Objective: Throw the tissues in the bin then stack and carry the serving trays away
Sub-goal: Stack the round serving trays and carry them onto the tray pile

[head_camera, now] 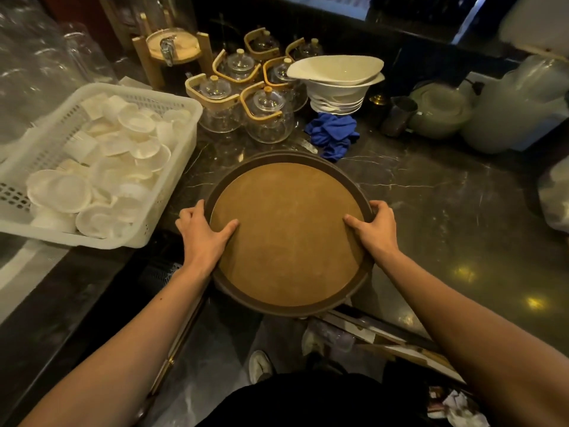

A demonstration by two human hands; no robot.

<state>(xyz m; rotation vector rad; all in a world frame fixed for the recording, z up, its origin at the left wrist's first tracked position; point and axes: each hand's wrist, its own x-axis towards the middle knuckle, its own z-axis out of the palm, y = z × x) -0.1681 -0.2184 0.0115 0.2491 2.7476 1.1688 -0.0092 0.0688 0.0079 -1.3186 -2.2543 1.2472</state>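
Note:
A round brown serving tray (289, 232) with a dark rim lies on top of at least one more tray, whose rim shows at the far edge (271, 155). The stack juts over the front edge of the dark marble counter (431, 192). My left hand (204, 232) grips the stack's left rim, thumb on the tray's surface. My right hand (374, 228) grips the right rim the same way. Crumpled tissues (458, 408) lie low at the bottom right, in what may be a bin; I cannot tell for sure.
A white plastic basket (172, 167) full of small white dishes stands to the left. Behind the trays are several glass teapots (264, 115), a blue cloth (334, 134), stacked white bowls (338, 84) and pale jars (440, 112) at the right.

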